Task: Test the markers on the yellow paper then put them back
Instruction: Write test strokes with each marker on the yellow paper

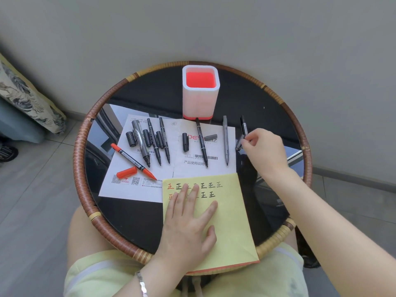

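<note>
The yellow paper (227, 221) lies at the table's near edge, with two rows of written characters along its top. My left hand (188, 219) lies flat on it, fingers straight, covering some characters. My right hand (262, 147) pinches a black marker (243, 127) at the right, beside a small dark cap (239, 144). Several uncapped markers lie on a white printed sheet (137, 181): a red one (134, 161) with its red cap (126, 172), a thick grey one (140, 142), black ones (201, 142) and a grey pen (225, 140).
A white pen holder with a red inside (200, 93) stands at the back of the round black glass table with a woven rim (80, 159). Loose black caps (185, 142) lie among the markers. A grey wall runs behind, and a patterned cushion (23, 97) sits at left.
</note>
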The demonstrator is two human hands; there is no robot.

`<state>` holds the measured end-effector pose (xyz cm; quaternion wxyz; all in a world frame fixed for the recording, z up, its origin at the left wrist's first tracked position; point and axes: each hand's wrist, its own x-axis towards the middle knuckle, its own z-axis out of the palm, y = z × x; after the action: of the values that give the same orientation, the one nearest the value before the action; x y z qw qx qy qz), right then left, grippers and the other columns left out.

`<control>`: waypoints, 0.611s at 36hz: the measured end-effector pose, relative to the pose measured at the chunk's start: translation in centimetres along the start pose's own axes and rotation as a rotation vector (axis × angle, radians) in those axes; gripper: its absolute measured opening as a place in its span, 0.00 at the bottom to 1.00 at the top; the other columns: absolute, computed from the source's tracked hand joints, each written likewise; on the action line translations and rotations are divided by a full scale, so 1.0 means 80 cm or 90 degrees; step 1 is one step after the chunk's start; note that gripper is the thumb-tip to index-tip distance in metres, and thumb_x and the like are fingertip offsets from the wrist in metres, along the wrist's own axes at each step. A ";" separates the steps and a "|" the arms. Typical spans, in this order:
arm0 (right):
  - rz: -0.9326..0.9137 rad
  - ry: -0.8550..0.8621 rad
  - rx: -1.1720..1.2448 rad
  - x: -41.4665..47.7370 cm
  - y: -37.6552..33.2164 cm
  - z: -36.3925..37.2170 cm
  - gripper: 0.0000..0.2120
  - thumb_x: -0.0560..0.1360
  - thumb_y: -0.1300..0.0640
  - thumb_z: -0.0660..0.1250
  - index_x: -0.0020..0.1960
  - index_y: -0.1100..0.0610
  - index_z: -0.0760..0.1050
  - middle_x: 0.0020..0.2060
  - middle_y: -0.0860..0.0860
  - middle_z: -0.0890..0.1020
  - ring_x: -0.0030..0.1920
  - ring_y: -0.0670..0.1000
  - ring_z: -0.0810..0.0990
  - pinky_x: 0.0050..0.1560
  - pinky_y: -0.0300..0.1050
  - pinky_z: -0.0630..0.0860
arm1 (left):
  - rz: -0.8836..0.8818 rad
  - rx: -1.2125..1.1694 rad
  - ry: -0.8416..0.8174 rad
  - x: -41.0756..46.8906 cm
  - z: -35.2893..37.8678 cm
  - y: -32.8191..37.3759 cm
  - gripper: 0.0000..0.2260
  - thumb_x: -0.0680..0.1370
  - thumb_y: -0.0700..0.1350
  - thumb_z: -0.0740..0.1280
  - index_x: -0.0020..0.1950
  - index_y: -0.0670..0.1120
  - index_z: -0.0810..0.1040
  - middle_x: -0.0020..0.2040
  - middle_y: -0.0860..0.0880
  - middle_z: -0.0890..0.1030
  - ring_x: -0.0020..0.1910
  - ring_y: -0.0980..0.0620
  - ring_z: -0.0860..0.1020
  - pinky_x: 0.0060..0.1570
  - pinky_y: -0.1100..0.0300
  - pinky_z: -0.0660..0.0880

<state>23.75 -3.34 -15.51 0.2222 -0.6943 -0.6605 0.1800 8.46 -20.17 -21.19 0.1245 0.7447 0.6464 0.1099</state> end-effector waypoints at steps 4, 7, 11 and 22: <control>0.071 -0.038 0.004 0.005 0.016 -0.015 0.13 0.75 0.56 0.66 0.58 0.59 0.72 0.45 0.54 0.77 0.43 0.50 0.76 0.40 0.39 0.72 | 0.000 0.004 0.000 0.000 0.000 0.000 0.20 0.71 0.55 0.57 0.61 0.55 0.76 0.67 0.39 0.73 0.69 0.40 0.62 0.69 0.49 0.49; 0.097 -0.071 0.008 0.010 0.016 -0.012 0.13 0.74 0.56 0.67 0.57 0.58 0.71 0.44 0.53 0.76 0.41 0.50 0.76 0.34 0.37 0.70 | -0.001 0.003 -0.002 0.001 0.000 0.001 0.20 0.72 0.55 0.57 0.61 0.55 0.77 0.67 0.39 0.73 0.69 0.40 0.62 0.69 0.49 0.50; 0.126 -0.115 0.004 0.017 0.014 -0.002 0.09 0.74 0.58 0.68 0.51 0.59 0.72 0.40 0.54 0.75 0.40 0.52 0.76 0.38 0.41 0.72 | 0.001 0.003 -0.002 0.000 -0.001 0.001 0.20 0.71 0.55 0.58 0.61 0.55 0.76 0.67 0.39 0.73 0.69 0.41 0.62 0.69 0.49 0.49; 0.181 -0.095 0.365 -0.016 0.013 -0.049 0.09 0.75 0.58 0.66 0.54 0.53 0.73 0.38 0.47 0.79 0.38 0.43 0.78 0.35 0.31 0.76 | 0.001 -0.002 0.008 0.000 0.002 0.000 0.20 0.71 0.55 0.58 0.61 0.55 0.74 0.67 0.39 0.72 0.69 0.40 0.61 0.69 0.49 0.49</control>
<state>26.69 -4.92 -12.83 0.3320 -0.6735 -0.4941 0.4381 8.52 -20.17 -21.31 0.1214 0.7443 0.6464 0.1157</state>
